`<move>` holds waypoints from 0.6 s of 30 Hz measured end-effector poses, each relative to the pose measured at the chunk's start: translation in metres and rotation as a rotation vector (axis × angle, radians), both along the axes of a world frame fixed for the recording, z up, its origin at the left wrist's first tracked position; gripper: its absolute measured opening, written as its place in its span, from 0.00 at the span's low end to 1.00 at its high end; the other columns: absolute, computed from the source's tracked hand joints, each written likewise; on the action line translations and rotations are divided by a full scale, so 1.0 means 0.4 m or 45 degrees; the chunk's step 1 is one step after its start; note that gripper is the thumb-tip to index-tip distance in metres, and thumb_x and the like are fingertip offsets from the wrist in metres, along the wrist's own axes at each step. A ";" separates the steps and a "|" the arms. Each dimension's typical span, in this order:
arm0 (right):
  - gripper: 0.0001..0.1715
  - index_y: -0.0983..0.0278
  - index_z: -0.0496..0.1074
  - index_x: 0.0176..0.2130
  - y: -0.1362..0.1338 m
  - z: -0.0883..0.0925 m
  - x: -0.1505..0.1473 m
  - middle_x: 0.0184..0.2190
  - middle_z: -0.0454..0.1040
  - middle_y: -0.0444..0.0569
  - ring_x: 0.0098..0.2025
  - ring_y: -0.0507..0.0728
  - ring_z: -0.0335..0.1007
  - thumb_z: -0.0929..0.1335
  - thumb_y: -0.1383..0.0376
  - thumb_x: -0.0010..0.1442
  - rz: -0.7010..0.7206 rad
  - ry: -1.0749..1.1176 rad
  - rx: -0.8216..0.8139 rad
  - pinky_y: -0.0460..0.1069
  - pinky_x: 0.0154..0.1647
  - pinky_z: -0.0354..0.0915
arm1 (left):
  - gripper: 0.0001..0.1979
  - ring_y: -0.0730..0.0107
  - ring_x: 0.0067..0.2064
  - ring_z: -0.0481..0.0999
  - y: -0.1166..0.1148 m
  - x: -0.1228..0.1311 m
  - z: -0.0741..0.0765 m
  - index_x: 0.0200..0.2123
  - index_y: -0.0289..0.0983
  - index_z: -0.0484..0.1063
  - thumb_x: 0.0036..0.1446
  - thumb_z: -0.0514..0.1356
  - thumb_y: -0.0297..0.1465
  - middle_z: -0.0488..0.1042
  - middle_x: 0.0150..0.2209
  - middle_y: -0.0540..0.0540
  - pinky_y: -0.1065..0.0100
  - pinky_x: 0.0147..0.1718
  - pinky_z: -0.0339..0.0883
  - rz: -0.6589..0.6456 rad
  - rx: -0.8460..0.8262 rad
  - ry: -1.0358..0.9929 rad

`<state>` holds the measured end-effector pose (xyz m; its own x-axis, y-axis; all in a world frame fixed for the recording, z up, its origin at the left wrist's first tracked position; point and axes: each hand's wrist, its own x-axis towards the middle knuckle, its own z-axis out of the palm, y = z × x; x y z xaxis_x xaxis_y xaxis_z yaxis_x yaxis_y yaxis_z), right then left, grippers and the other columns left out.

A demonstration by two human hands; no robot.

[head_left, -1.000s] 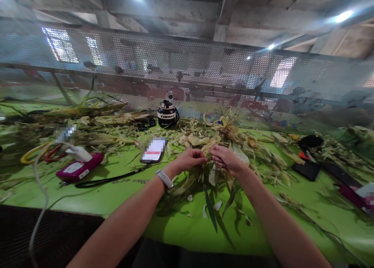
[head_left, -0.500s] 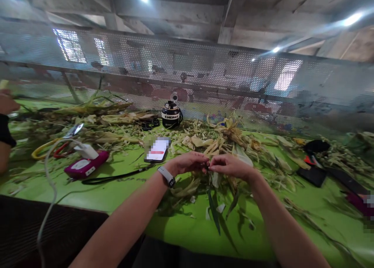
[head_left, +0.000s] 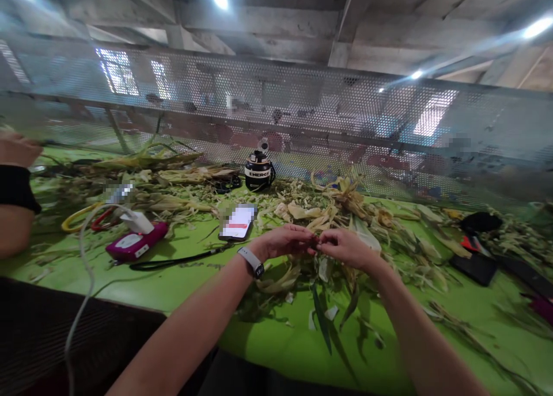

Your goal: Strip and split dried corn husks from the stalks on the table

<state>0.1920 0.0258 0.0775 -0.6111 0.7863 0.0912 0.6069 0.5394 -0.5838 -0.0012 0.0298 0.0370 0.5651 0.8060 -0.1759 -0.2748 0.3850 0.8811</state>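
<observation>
My left hand and my right hand meet fingertip to fingertip above a heap of dry corn husks on the green table. Both hands have their fingers curled and pinched on a bunch of husk leaves that hangs below them. A white watch sits on my left wrist. Green leaf strips lie on the table just below the hands.
A phone lies left of my hands, with a pink device and white cable further left. A black jug stands by the perforated metal screen. Another person's arm is at the far left. Dark tools lie at the right.
My hands have drawn closer together and now pinch at one spot. The view has shifted, and another person's arm has come into sight at the left.
</observation>
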 end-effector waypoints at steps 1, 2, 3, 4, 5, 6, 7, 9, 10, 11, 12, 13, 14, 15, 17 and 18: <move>0.09 0.65 0.69 0.23 -0.001 0.000 -0.002 0.18 0.60 0.40 0.21 0.49 0.53 0.65 0.63 0.51 -0.016 -0.001 -0.008 0.45 0.23 0.49 | 0.09 0.71 0.29 0.78 0.000 0.000 0.002 0.30 0.32 0.76 0.41 0.67 0.27 0.78 0.27 0.46 0.74 0.28 0.67 0.018 0.011 0.011; 0.09 0.66 0.70 0.23 -0.003 0.002 -0.004 0.18 0.61 0.40 0.22 0.49 0.53 0.65 0.63 0.51 -0.030 -0.005 -0.019 0.45 0.23 0.49 | 0.08 0.70 0.29 0.78 0.000 0.000 0.003 0.30 0.32 0.76 0.41 0.65 0.25 0.78 0.27 0.46 0.74 0.27 0.66 0.042 0.025 0.033; 0.09 0.66 0.70 0.25 -0.005 0.004 -0.006 0.18 0.61 0.41 0.22 0.49 0.53 0.65 0.63 0.51 -0.041 -0.009 -0.030 0.45 0.23 0.49 | 0.08 0.70 0.28 0.77 0.000 0.000 0.005 0.29 0.32 0.76 0.41 0.64 0.24 0.78 0.25 0.46 0.74 0.26 0.66 0.071 0.044 0.064; 0.09 0.66 0.71 0.26 -0.007 0.007 -0.007 0.19 0.62 0.41 0.22 0.49 0.54 0.65 0.63 0.51 -0.048 -0.012 -0.038 0.45 0.23 0.50 | 0.08 0.71 0.27 0.77 0.000 0.001 0.006 0.29 0.32 0.77 0.41 0.62 0.23 0.77 0.23 0.46 0.74 0.25 0.65 0.102 0.066 0.101; 0.09 0.66 0.72 0.28 -0.010 0.009 -0.008 0.19 0.62 0.41 0.22 0.49 0.54 0.65 0.63 0.51 -0.052 -0.016 -0.044 0.44 0.23 0.50 | 0.08 0.71 0.26 0.76 -0.001 0.002 0.007 0.28 0.32 0.77 0.40 0.61 0.23 0.77 0.22 0.47 0.74 0.24 0.65 0.135 0.086 0.138; 0.09 0.66 0.73 0.30 -0.012 0.010 -0.008 0.20 0.63 0.41 0.23 0.49 0.55 0.65 0.63 0.51 -0.052 -0.020 -0.047 0.44 0.23 0.50 | 0.09 0.72 0.25 0.75 -0.001 0.004 0.008 0.28 0.32 0.77 0.40 0.60 0.22 0.76 0.21 0.47 0.74 0.24 0.64 0.166 0.104 0.172; 0.10 0.66 0.73 0.32 -0.013 0.011 -0.008 0.20 0.64 0.41 0.23 0.50 0.55 0.66 0.64 0.50 -0.050 -0.023 -0.049 0.44 0.23 0.51 | 0.08 0.72 0.25 0.75 -0.001 0.005 0.009 0.27 0.33 0.77 0.40 0.59 0.23 0.76 0.20 0.48 0.74 0.24 0.64 0.193 0.118 0.205; 0.11 0.65 0.74 0.34 -0.013 0.008 -0.009 0.21 0.65 0.41 0.23 0.50 0.56 0.66 0.65 0.49 -0.046 -0.027 -0.042 0.44 0.23 0.51 | 0.08 0.74 0.23 0.73 -0.002 0.007 0.012 0.26 0.33 0.77 0.40 0.59 0.24 0.75 0.19 0.49 0.74 0.23 0.63 0.245 0.141 0.266; 0.11 0.65 0.74 0.35 -0.011 0.005 -0.009 0.21 0.65 0.41 0.23 0.50 0.56 0.66 0.65 0.49 -0.051 -0.023 -0.033 0.44 0.23 0.52 | 0.07 0.76 0.23 0.72 -0.002 0.007 0.014 0.25 0.33 0.77 0.40 0.59 0.24 0.74 0.19 0.49 0.75 0.23 0.63 0.272 0.149 0.292; 0.11 0.65 0.74 0.35 -0.008 0.001 -0.009 0.21 0.66 0.41 0.23 0.50 0.56 0.66 0.65 0.49 -0.059 -0.014 -0.020 0.44 0.23 0.52 | 0.07 0.77 0.22 0.71 -0.002 0.006 0.017 0.25 0.33 0.78 0.40 0.59 0.24 0.74 0.19 0.50 0.75 0.23 0.62 0.301 0.156 0.312; 0.11 0.65 0.74 0.35 -0.005 -0.003 -0.009 0.21 0.66 0.42 0.23 0.50 0.57 0.66 0.64 0.50 -0.069 0.002 -0.003 0.45 0.23 0.53 | 0.07 0.78 0.23 0.70 -0.003 0.005 0.021 0.25 0.33 0.78 0.41 0.59 0.25 0.74 0.19 0.50 0.76 0.22 0.61 0.326 0.164 0.326; 0.11 0.65 0.74 0.34 -0.001 -0.006 -0.008 0.21 0.67 0.42 0.23 0.50 0.57 0.66 0.64 0.50 -0.078 0.020 0.012 0.45 0.24 0.53 | 0.07 0.78 0.23 0.71 -0.003 0.004 0.025 0.25 0.33 0.78 0.41 0.60 0.25 0.74 0.20 0.50 0.77 0.22 0.60 0.346 0.172 0.331; 0.11 0.65 0.74 0.34 0.002 -0.009 -0.008 0.22 0.68 0.43 0.23 0.51 0.58 0.66 0.63 0.51 -0.086 0.040 0.029 0.45 0.24 0.54 | 0.06 0.78 0.24 0.71 -0.003 0.002 0.029 0.25 0.33 0.78 0.42 0.60 0.26 0.74 0.20 0.49 0.77 0.22 0.59 0.365 0.178 0.328; 0.11 0.65 0.74 0.33 0.005 -0.012 -0.007 0.23 0.70 0.44 0.24 0.51 0.59 0.65 0.62 0.52 -0.090 0.060 0.046 0.46 0.25 0.55 | 0.06 0.78 0.25 0.72 -0.004 0.000 0.033 0.25 0.33 0.78 0.43 0.60 0.27 0.74 0.21 0.49 0.77 0.22 0.59 0.379 0.183 0.322; 0.12 0.65 0.74 0.33 0.009 -0.014 -0.007 0.26 0.72 0.47 0.27 0.53 0.62 0.64 0.62 0.53 -0.087 0.085 0.071 0.47 0.28 0.57 | 0.06 0.77 0.25 0.71 -0.005 -0.004 0.038 0.25 0.33 0.78 0.43 0.61 0.28 0.74 0.20 0.49 0.77 0.22 0.58 0.386 0.184 0.315; 0.12 0.65 0.75 0.33 0.011 -0.015 -0.007 0.27 0.73 0.48 0.28 0.53 0.63 0.64 0.62 0.53 -0.084 0.086 0.076 0.47 0.29 0.58 | 0.06 0.77 0.25 0.71 -0.005 -0.005 0.039 0.25 0.33 0.78 0.43 0.62 0.28 0.74 0.20 0.49 0.77 0.22 0.58 0.372 0.180 0.316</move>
